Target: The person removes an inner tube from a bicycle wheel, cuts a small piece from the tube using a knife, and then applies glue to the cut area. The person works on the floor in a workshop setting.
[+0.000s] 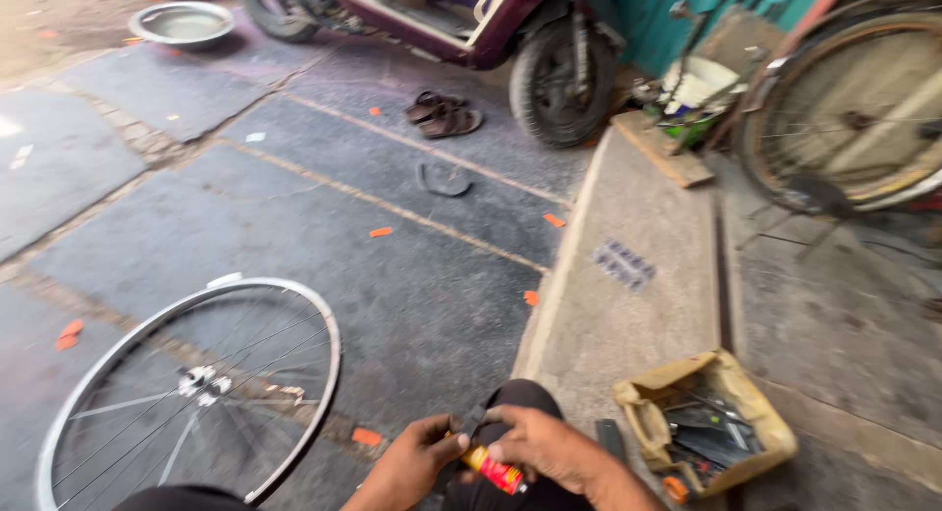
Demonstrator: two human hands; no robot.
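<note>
Both hands are closed on one small tube (494,469), red and yellow, held low at the bottom edge of the view just above the person's dark-clad knee (520,398). The left hand (417,459) pinches the upper end between thumb and fingertips, and the right hand (549,442) wraps over from the other side, its fingers curled down around the tube's neck. Something dark sticks up between the two thumbs; it may be a cap or a bit of rubber, but the blur there is too heavy to tell.

Just right of the right wrist, on the raised concrete step (628,315), sits an open tan cloth bag (708,418) with dark tools and scraps heaped inside, near the step's front edge. A small flat dark piece (609,436) lies between the bag and the knee.

To the left, on the lower stone floor (324,197), a bare spoked bicycle wheel (196,383) lies flat, tyre off, its rim reaching the bottom left corner. Small orange scraps (381,232) are scattered over the slabs.

Further out, a curved strip of black rubber (444,182) lies mid-floor, and beyond it a pair of brown sandals (444,115) beside the front tyre of a maroon scooter (561,79). A metal basin (183,23) stands at the far left corner of the floor. At the right edge another bicycle wheel (854,108) leans upright, well apart from the hands
</note>
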